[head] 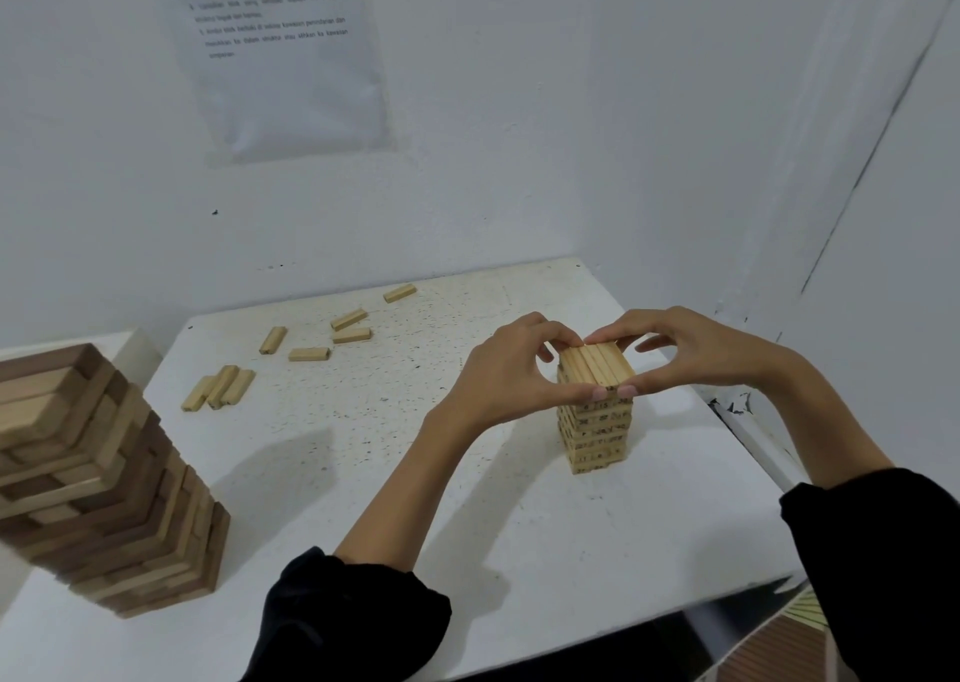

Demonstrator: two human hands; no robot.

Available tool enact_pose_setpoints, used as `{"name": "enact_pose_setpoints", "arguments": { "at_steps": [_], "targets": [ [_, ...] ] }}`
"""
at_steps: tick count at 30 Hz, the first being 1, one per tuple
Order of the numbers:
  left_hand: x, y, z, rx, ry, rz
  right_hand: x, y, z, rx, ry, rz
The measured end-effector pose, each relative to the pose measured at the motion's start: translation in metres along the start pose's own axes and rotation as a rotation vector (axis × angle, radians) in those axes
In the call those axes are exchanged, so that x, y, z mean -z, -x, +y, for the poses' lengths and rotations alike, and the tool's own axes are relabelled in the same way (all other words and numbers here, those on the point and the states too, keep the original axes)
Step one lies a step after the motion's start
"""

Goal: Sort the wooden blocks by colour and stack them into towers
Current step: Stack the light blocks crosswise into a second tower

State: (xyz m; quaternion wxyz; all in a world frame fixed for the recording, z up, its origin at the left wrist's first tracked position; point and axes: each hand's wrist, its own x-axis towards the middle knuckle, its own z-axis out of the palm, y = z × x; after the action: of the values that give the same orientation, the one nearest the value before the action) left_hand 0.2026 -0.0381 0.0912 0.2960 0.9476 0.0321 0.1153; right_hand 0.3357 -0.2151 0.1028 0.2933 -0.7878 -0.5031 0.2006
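Left hand [511, 369] and right hand [691, 351] pinch the top of the pale tower [596, 424].

The larger tower [104, 473] stands on the worktop [363, 473] at its near-left corner. The smaller tower [597, 421] stands near the right edge. The left hand [509, 369] pinches its top layer from the left, the right hand [691, 349] from the right. Loose blocks [332, 336] lie scattered toward the back-left; a touching trio [221, 388] lies nearest the left edge. A sheet [291, 58] hangs on the wall behind.

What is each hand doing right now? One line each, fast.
Left hand: pinches the top of the light tower.
Right hand: pinches the same tower top.
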Motion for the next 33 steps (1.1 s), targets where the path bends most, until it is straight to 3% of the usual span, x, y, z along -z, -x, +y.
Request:
{"name": "enact_pose_setpoints", "arguments": {
  "at_steps": [14, 23, 33],
  "targets": [
    [-0.001, 0.002, -0.001, -0.010, 0.116, -0.001, -0.001, 0.002, -0.005, 0.005, -0.020, -0.013],
    [0.013, 0.008, -0.007, 0.007, 0.188, 0.088, 0.003, 0.000, -0.019, -0.005, -0.037, 0.090],
    [0.055, 0.026, -0.064, 0.174, 0.282, 0.402, -0.037, -0.065, -0.082, -0.032, -0.103, 0.476]
  ]
}}
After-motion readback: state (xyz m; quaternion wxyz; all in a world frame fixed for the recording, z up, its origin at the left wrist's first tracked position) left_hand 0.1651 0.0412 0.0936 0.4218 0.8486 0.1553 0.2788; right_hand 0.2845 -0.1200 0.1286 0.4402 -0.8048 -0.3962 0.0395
